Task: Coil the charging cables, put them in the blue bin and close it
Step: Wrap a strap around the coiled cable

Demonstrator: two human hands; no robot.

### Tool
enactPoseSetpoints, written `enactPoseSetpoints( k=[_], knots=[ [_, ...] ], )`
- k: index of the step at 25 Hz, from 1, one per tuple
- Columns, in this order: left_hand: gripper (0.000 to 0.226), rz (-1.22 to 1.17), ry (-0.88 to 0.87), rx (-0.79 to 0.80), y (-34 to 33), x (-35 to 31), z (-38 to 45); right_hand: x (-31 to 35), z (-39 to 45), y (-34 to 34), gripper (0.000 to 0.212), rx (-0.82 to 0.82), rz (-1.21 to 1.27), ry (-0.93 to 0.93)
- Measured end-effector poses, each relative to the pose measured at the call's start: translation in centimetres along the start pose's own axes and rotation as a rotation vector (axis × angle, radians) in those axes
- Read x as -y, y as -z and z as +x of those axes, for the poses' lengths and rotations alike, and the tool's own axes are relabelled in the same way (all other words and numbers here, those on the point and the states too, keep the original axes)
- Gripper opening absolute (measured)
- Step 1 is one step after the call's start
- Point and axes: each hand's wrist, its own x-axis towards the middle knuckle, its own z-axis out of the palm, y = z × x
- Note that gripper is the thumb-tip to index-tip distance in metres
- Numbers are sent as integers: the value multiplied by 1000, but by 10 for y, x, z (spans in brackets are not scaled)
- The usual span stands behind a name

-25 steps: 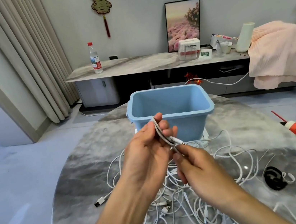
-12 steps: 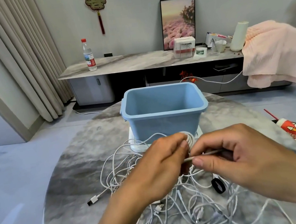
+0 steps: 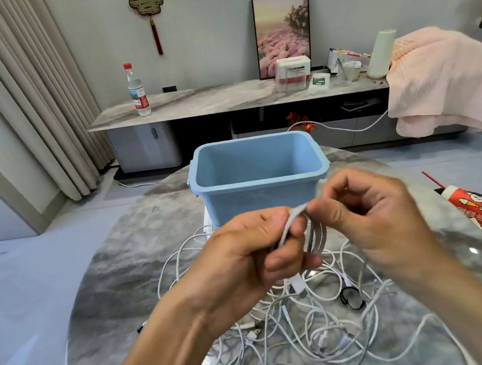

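Head view | step: coiling; left hand [image 3: 245, 261] grips small white cable coil [image 3: 313, 238], right hand [image 3: 370, 220] pinches its top | blue bin [image 3: 261, 192] open, far, lidless | loose cables [image 3: 330, 333] near | next, judged: drop coil in bin.

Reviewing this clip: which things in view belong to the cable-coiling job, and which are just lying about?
Job:
white cable coil, held by left hand and right hand
loose white cables on the table
blue bin, open

Lying about:
water bottle
framed picture
pink blanket
red carton
black band
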Motion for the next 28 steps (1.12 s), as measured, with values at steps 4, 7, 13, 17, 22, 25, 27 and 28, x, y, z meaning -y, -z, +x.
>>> enactPoseSetpoints(
  k=[4,7,13,17,22,25,27,28],
  knots=[
    [19,-385,-77,25,11,-8,-5,-29,-9,-40,49,17,97,-117],
    [13,-409,-100,30,15,-13,-9,-29,-12,-50,39,47,66,-142],
    [17,-555,-199,-193,9,-6,1,-20,-15,-62,48,45,63,-374],
    [15,-546,-317,-329,8,-2,7,-15,-17,-68,42,83,109,-534],
    [16,-101,-478,-539,12,-2,13,-4,-33,-69,32,281,-35,-604],
    [17,770,-528,-527,12,10,9,9,-33,-58,28,321,-430,-377],
    [19,1295,-507,-425,10,17,7,18,-29,-44,23,328,-634,-219],
    [21,1396,-497,-395,12,17,6,23,-26,-35,24,325,-699,-149]
  ],
)
